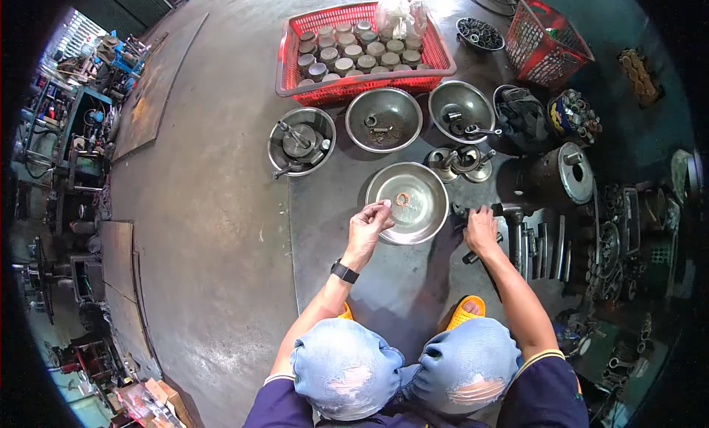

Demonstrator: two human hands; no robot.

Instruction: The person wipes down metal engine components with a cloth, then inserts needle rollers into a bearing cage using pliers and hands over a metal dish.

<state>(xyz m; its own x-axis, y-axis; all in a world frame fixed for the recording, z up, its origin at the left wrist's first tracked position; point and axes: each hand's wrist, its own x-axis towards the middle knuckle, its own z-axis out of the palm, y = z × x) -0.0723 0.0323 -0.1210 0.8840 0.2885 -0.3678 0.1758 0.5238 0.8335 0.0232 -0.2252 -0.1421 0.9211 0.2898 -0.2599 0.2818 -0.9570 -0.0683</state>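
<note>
My left hand (367, 227) is over the left rim of a shiny metal bowl (378, 228), thumb and fingertips pinched together. Whatever may be between those fingertips is too small to make out. A small copper-coloured ring (402, 199) lies inside this bowl. To the right of the bowl, my right hand (482, 231) is low to the floor with its fingers curled down over a dark metal part (471, 257). The palm hides much of that part, so its kind does not show.
A red crate (289, 88) of round metal pieces stands at the back. Nearer are metal bowls of parts, including one with a geared piece (301, 141). On the right stand a large metal cylinder (550, 175) and several metal rods (543, 251).
</note>
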